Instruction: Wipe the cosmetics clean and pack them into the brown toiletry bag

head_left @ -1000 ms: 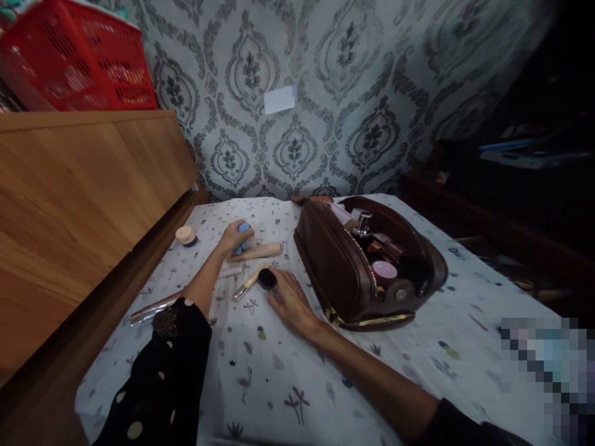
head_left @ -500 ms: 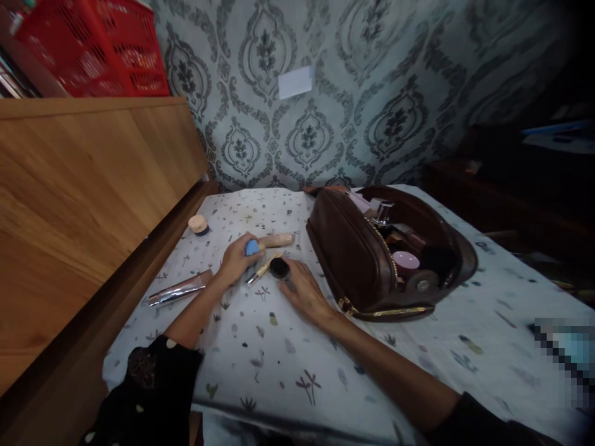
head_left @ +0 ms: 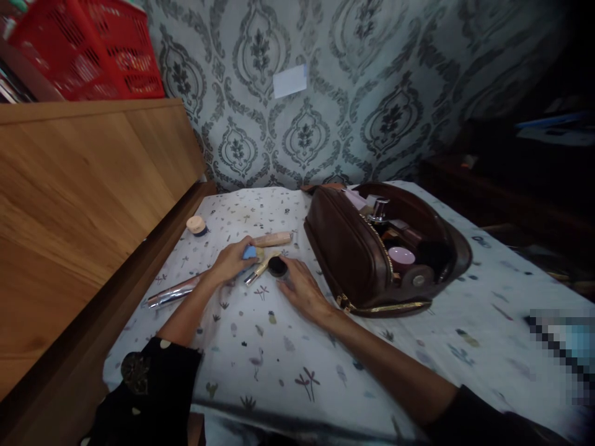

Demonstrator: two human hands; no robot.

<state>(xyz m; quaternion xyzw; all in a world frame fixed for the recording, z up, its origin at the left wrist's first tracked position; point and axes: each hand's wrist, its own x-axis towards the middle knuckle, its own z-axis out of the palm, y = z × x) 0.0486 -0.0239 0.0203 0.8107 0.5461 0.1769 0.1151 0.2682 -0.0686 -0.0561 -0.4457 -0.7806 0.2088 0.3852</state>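
Observation:
My left hand [head_left: 231, 261] is closed on a small blue piece [head_left: 250, 252] whose kind I cannot make out; part of it is hidden by the fingers. Just beyond lies a beige cosmetic tube [head_left: 274, 239]. My right hand [head_left: 303, 286] grips a small round jar with a black lid [head_left: 277, 266], low over the cloth. Between the hands a slim gold-and-silver cosmetic tube [head_left: 255, 272] lies aslant, its upper end near the jar. A shiny rose-coloured tube [head_left: 170, 293] lies partly behind my left forearm. Farther back on the left stands a little jar with a peach lid [head_left: 196, 225].
To the right an unzipped brown cosmetic bag [head_left: 344, 248] holds several items, among them a pink round container [head_left: 401, 256]. A wooden cabinet [head_left: 93, 186] borders the left side, with a red basket [head_left: 88, 52] on top. A patterned wall [head_left: 304, 133] rises behind the printed tablecloth [head_left: 279, 378].
My left hand has turned and lowered slightly, with the blue piece now tilted flatter. My right hand keeps its hold on the black-lidded jar. The view has shifted a little.

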